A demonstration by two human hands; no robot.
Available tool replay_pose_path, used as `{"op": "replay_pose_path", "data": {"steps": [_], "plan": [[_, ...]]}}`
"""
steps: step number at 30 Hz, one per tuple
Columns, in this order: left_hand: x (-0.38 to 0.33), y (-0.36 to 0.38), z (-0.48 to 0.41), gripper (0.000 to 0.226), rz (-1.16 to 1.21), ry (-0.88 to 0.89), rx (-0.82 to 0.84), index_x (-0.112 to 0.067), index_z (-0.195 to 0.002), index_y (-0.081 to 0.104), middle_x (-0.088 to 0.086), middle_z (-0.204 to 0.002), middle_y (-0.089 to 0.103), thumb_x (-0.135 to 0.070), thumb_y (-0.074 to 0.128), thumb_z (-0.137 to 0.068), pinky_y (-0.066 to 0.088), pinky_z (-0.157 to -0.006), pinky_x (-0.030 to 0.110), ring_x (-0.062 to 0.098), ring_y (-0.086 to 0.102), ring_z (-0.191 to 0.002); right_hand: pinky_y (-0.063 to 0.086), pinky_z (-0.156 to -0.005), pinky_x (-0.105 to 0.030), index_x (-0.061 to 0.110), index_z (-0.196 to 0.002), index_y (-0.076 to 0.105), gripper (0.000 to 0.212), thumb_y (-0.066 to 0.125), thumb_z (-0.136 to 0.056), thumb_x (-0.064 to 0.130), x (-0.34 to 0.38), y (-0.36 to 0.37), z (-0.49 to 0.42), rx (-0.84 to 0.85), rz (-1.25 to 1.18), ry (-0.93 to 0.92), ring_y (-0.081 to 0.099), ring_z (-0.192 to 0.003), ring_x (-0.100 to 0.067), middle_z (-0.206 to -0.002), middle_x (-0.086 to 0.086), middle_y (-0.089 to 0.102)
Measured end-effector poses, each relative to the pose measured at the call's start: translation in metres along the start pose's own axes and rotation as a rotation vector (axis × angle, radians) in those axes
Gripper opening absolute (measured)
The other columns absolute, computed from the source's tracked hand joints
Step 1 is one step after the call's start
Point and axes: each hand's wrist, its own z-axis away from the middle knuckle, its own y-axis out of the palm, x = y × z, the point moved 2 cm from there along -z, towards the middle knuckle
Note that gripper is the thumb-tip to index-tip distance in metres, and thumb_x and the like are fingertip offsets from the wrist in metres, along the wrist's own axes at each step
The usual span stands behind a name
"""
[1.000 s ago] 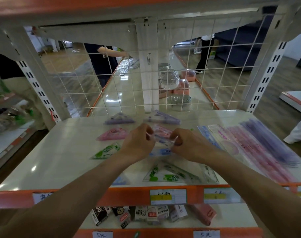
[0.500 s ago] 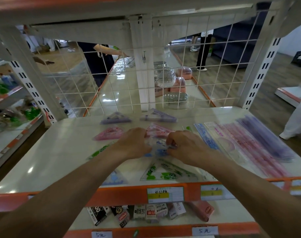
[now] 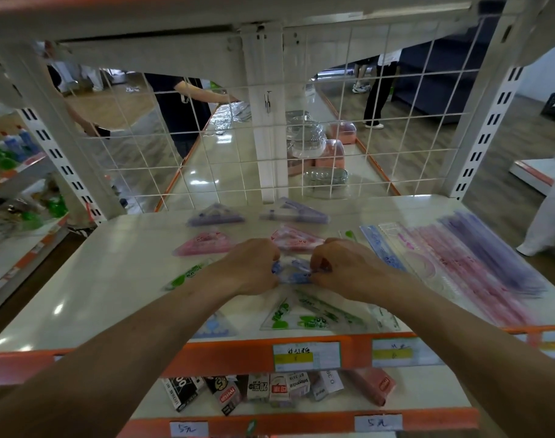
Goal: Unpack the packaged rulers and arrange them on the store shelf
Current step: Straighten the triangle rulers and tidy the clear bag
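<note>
Both hands meet over the middle of the white shelf. My left hand and my right hand pinch a blue packaged triangle ruler between them, low over the shelf. Around it lie other triangle rulers: two purple ones at the back, two pink ones, a green one at the left, a green set in front, and a blue one partly under my left forearm. Straight rulers in blue, pink and purple lie at the right.
A white wire grid closes the back of the shelf, a white post at its middle. The front edge is orange with price labels. Small boxes fill the shelf below. People stand beyond the grid.
Both hands have sunk a little toward the shelf with the blue ruler pack and closed tighter on it. The camera has tilted slightly.
</note>
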Motion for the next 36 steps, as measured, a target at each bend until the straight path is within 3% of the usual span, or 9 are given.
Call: {"op": "replay_pose_path", "data": {"steps": [6, 9, 11, 15, 20, 27, 31, 34, 36], "plan": [[-0.003, -0.001, -0.003, 0.015, -0.021, 0.024, -0.003, -0.012, -0.074, 0.056, 0.0, -0.069, 0.046, -0.02, 0.064, -0.084, 0.031, -0.051, 0.026, 0.013, 0.043, -0.06, 0.042, -0.078, -0.028, 0.015, -0.104, 0.065, 0.023, 0.058, -0.091, 0.032, 0.0, 0.003, 0.001, -0.027, 0.032, -0.004, 0.056, -0.097, -0.022, -0.108, -0.004, 0.056], [-0.004, -0.001, -0.002, 0.016, -0.018, 0.019, -0.006, -0.012, -0.073, 0.055, 0.001, -0.07, 0.047, -0.02, 0.063, -0.084, 0.032, -0.051, 0.026, 0.015, 0.045, -0.062, 0.041, -0.078, -0.027, 0.016, -0.105, 0.064, 0.023, 0.058, -0.091, 0.033, 0.0, 0.002, 0.002, -0.034, 0.041, -0.007, 0.055, -0.098, -0.022, -0.109, -0.004, 0.056], [-0.004, -0.003, 0.001, 0.012, -0.014, 0.004, 0.01, -0.01, -0.086, 0.061, 0.004, -0.081, 0.054, -0.022, 0.063, -0.085, 0.039, -0.057, 0.026, 0.018, 0.052, -0.072, 0.04, -0.078, -0.026, 0.017, -0.108, 0.064, 0.024, 0.057, -0.092, 0.034, 0.002, 0.001, 0.005, -0.025, 0.038, -0.006, 0.055, -0.1, -0.021, -0.11, -0.003, 0.055], [-0.008, -0.015, 0.02, 0.036, 0.042, -0.046, -0.035, -0.012, -0.125, 0.054, 0.006, -0.116, 0.056, -0.025, 0.058, -0.091, 0.047, -0.089, 0.033, 0.02, 0.055, -0.101, 0.043, -0.084, -0.029, 0.02, -0.116, 0.06, 0.029, 0.049, -0.095, 0.036, 0.009, -0.012, 0.025, -0.037, 0.024, -0.005, 0.053, -0.105, -0.02, -0.116, -0.002, 0.052], [-0.017, -0.006, 0.048, 0.041, 0.268, -0.095, 0.179, -0.022, -0.134, 0.045, -0.002, -0.117, 0.059, -0.025, 0.052, -0.094, 0.046, -0.081, 0.024, 0.011, 0.058, -0.093, 0.043, -0.07, -0.03, 0.016, -0.109, 0.058, 0.035, 0.042, -0.096, 0.043, 0.028, -0.001, 0.052, 0.019, 0.154, -0.018, 0.056, -0.086, -0.022, -0.1, -0.003, 0.056], [-0.02, -0.002, 0.05, 0.055, 0.418, -0.152, 0.253, -0.02, -0.139, 0.038, 0.0, -0.105, 0.058, -0.017, 0.06, -0.088, 0.054, -0.071, 0.024, 0.013, 0.064, -0.081, 0.034, -0.053, -0.026, 0.017, -0.085, 0.051, 0.041, 0.045, -0.09, 0.057, 0.038, 0.005, 0.05, 0.126, 0.162, -0.012, 0.047, -0.067, -0.016, -0.079, 0.001, 0.052], [-0.016, -0.001, 0.049, 0.053, 0.489, -0.213, 0.277, -0.01, -0.135, 0.044, 0.008, -0.103, 0.064, -0.016, 0.065, -0.086, 0.057, -0.074, 0.029, 0.018, 0.066, -0.078, 0.035, -0.052, -0.023, 0.017, -0.083, 0.055, 0.041, 0.049, -0.087, 0.057, 0.031, 0.0, 0.043, 0.278, 0.057, 0.036, 0.048, -0.066, -0.014, -0.075, 0.003, 0.051], [-0.015, -0.001, 0.05, 0.029, 0.518, -0.215, 0.312, -0.011, -0.113, 0.059, 0.009, -0.089, 0.064, -0.015, 0.066, -0.085, 0.057, -0.069, 0.031, 0.018, 0.062, -0.069, 0.037, -0.053, -0.028, 0.01, -0.072, 0.056, 0.042, 0.05, -0.088, 0.049, 0.03, 0.0, 0.041, 0.29, 0.033, 0.036, 0.047, -0.06, -0.018, -0.067, -0.002, 0.049], [-0.017, 0.001, 0.053, 0.014, 0.472, -0.151, 0.308, -0.013, -0.1, 0.063, 0.002, -0.081, 0.062, -0.016, 0.064, -0.087, 0.055, -0.065, 0.027, 0.013, 0.058, -0.068, 0.044, -0.059, -0.029, 0.006, -0.082, 0.063, 0.038, 0.049, -0.09, 0.041, 0.029, -0.001, 0.043, 0.278, 0.01, 0.032, 0.053, -0.068, -0.02, -0.077, -0.005, 0.057]]}}
